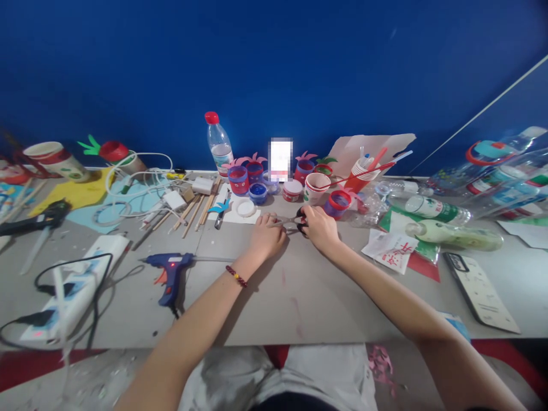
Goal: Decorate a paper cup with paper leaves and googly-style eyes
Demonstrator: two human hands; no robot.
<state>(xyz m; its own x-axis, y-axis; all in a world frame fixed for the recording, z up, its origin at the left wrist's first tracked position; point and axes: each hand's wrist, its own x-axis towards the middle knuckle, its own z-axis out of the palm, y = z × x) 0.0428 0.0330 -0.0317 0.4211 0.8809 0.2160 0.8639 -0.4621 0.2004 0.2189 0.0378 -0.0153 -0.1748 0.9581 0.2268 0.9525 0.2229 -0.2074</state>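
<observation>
Black-handled metal scissors (pixel 301 221) lie low over the grey tabletop (pixel 265 311), between the person's 2 hands and near the middle of the work area. The right hand (pixel 321 225) is partly closed, its fingers curled around the black handles. The left hand (pixel 269 235) lies palm down with its fingers loosely bent beside the blades; whether it grips anything cannot be told.

For good control, the right hand would do best with its fingers well seated in the handles and its wrist relaxed. The left fingertips should keep out of the line between the 2 blades, since they look very close to the metal. Small, slow movements suit such a tight spot, and the white paper cup with red and green print (pixel 314 195) just beyond the right hand calls for a careful elbow and knuckles.

The scissors look slim and greyish at the blades, which seem slightly parted, with dark handles partly hidden by the right fingers. Their tips are too blurred and covered to make out, so their exact opening is unclear.
</observation>
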